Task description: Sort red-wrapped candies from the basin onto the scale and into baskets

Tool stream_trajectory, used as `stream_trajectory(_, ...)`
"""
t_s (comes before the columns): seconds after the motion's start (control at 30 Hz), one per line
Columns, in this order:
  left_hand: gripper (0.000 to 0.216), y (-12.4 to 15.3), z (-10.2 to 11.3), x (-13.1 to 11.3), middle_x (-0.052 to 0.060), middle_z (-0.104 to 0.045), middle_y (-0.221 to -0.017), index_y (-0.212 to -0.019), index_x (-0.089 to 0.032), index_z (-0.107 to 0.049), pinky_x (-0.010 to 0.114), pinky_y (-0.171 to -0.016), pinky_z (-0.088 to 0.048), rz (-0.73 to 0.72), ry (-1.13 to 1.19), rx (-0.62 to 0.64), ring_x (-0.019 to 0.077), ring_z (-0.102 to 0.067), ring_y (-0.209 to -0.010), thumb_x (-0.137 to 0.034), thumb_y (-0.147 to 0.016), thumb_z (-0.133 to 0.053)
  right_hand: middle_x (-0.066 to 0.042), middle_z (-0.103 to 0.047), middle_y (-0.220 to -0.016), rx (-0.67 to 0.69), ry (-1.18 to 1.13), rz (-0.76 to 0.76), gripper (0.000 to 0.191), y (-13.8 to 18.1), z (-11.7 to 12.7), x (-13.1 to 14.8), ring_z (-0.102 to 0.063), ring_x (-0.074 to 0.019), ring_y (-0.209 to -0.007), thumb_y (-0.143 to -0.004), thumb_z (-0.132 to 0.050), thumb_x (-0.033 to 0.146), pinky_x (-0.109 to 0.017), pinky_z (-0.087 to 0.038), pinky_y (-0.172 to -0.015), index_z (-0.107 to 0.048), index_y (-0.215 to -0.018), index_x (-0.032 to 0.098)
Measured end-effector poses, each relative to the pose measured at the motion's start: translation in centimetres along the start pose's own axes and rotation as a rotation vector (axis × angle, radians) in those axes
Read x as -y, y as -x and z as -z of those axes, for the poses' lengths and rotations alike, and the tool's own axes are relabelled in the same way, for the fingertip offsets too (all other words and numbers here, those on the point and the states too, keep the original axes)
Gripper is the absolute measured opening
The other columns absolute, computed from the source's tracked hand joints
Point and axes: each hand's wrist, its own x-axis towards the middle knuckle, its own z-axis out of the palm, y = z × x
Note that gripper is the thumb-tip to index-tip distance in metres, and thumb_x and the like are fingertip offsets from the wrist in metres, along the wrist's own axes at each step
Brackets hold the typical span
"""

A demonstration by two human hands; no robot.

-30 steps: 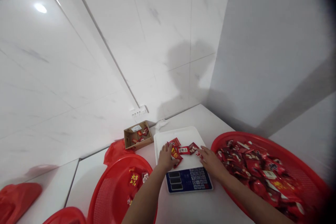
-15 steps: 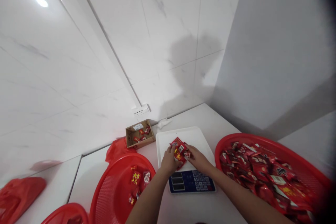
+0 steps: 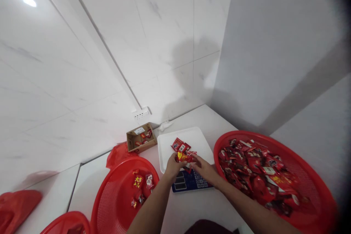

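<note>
Over the front edge of the scale's white tray (image 3: 165,146), my left hand (image 3: 173,168) is closed on a red snack packet (image 3: 182,157) with yellow print. My right hand (image 3: 204,170) grips the same packet from its other side, fingertips close to the left ones. More red snack packets (image 3: 179,144) lie on the tray just beyond my fingers, one with a white label. The blue keypad panel (image 3: 189,182) of the scale is partly hidden under my hands.
A large red basket (image 3: 309,157) full of red packets stands at right. Another red basket (image 3: 109,193) with several packets is at left. Behind it sit a small cardboard box (image 3: 142,147) and a red plastic bag (image 3: 117,155). A wall socket (image 3: 142,114) is at the back.
Both hands have drawn back toward the keypad with the yellow-printed packet, now off the pile. The other packets stay on the tray. The camera view has shifted slightly.
</note>
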Motion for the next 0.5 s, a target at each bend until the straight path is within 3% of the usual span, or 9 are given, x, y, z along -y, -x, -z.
stream_trajectory(0.13,0.036,2.8,-1.4,0.1,0.003,-0.066,-0.088,-0.092,-0.018,-0.053,0.028,-0.071,-0.048,0.055,0.175,0.071,0.0162,-0.061,-0.079,-0.028,-0.061,-0.068,-0.007,-0.066,-0.102,0.114,-0.1,-0.066,0.05,2.0,0.4,1.0,-0.059,-0.0246,-0.097,-0.074,-0.055,0.049,-0.039,-0.045,-0.085,-0.058,-0.11,0.015)
stream_trajectory(0.27,0.04,5.0,-1.4,0.9,0.004,-0.065,-0.088,-0.091,-0.017,-0.056,0.028,-0.067,-0.046,0.131,0.273,0.136,0.0151,-0.06,-0.074,-0.039,-0.06,-0.069,-0.007,-0.068,-0.097,0.216,-0.14,-0.066,0.049,4.0,0.9,1.7,-0.06,-0.0239,-0.091,-0.07,-0.06,0.05,-0.038,-0.045,-0.083,-0.062,-0.103,0.014)
stream_trajectory(0.37,0.043,6.3,-0.9,1.8,0.005,-0.066,-0.082,-0.09,-0.016,-0.059,0.028,-0.066,-0.045,0.165,0.294,0.173,0.0155,-0.06,-0.07,-0.04,-0.056,-0.072,-0.005,-0.068,-0.085,0.317,-0.16,-0.133,0.045,5.4,0.8,1.6,-0.061,-0.0189,-0.076,-0.071,-0.059,0.052,-0.033,-0.048,-0.07,-0.062,-0.098,0.016)
stream_trajectory(0.5,0.044,7.7,-0.4,2.9,0.002,-0.065,-0.08,-0.091,-0.017,-0.059,0.024,-0.061,-0.041,0.2,0.268,0.113,0.0124,-0.057,-0.067,-0.04,-0.056,-0.073,-0.004,-0.064,-0.082,0.325,-0.195,-0.233,0.044,7.0,0.2,1.1,-0.058,-0.0133,-0.069,-0.072,-0.058,0.053,-0.023,-0.044,-0.056,-0.06,-0.099,0.018)
